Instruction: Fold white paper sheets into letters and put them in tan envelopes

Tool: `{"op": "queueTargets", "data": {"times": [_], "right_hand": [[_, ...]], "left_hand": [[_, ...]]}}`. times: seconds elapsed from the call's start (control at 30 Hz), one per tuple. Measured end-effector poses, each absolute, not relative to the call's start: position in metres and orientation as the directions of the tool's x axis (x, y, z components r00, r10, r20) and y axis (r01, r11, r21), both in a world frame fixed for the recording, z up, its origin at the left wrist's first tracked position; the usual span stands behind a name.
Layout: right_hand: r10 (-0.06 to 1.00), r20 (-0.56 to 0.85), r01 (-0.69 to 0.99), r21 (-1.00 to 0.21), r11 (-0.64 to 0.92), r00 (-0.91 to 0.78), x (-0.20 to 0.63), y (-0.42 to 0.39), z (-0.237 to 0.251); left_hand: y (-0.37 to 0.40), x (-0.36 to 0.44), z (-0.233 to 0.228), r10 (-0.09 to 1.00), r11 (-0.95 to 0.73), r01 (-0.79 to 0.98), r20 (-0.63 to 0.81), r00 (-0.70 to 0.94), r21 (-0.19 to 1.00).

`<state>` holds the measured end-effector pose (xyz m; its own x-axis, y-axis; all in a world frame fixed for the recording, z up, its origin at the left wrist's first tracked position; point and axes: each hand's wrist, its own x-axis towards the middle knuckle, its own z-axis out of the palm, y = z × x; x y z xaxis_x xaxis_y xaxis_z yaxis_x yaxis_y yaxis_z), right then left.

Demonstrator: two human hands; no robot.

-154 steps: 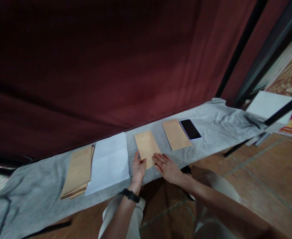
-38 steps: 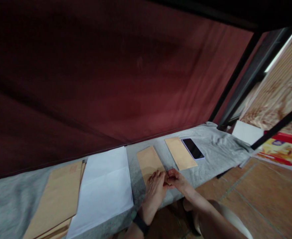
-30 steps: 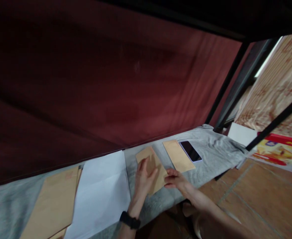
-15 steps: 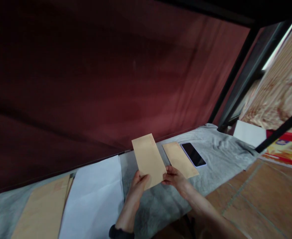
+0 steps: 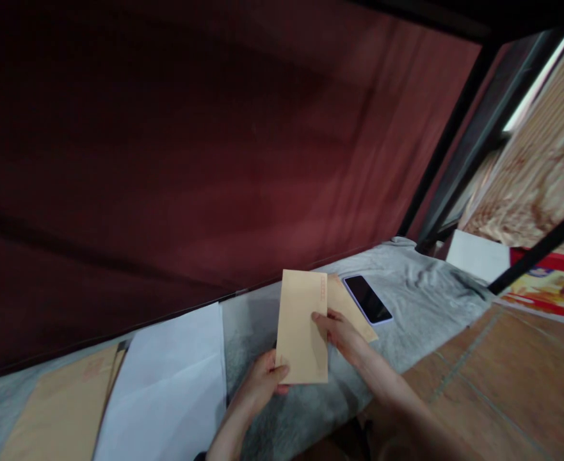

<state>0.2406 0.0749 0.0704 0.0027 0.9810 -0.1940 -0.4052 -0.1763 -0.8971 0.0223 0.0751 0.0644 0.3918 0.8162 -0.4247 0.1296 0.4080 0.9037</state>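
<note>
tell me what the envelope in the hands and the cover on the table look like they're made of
Envelope: looks like matte brown kraft paper; thin and flat, sharp edges, faint red print near its top. It is held by the left hand and right hand.
Table cover: seems a soft grey fabric, perhaps jersey; it wrinkles and shows a heathered texture.

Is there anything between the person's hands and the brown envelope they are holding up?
No. The left hand pinches the lower left corner of the brown envelope, and the right hand touches its right edge. Nothing visible lies between hands and paper. It is lifted above the grey cloth.
</note>
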Motion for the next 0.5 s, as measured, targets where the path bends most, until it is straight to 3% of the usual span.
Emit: {"op": "queueTargets", "data": {"times": [0.2,0.37,0.5], "right_hand": [[0.972,-0.180,-0.379,-0.919,-0.112,0.149,0.267,0.089,0.076],[0.975,-0.139,-0.443,-0.895,-0.049,0.173,0.269,0.091,0.077],[0.978,-0.122,-0.488,-0.872,-0.025,0.168,0.269,0.093,0.080]], "left_hand": [[0.077,0.021,0.055,0.761,0.398,0.229,-0.460,0.458,0.888],[0.081,0.024,0.054,0.764,0.406,0.242,-0.472,0.440,0.881],[0.078,0.023,0.056,0.692,0.423,0.257,-0.493,0.527,0.869]]}}
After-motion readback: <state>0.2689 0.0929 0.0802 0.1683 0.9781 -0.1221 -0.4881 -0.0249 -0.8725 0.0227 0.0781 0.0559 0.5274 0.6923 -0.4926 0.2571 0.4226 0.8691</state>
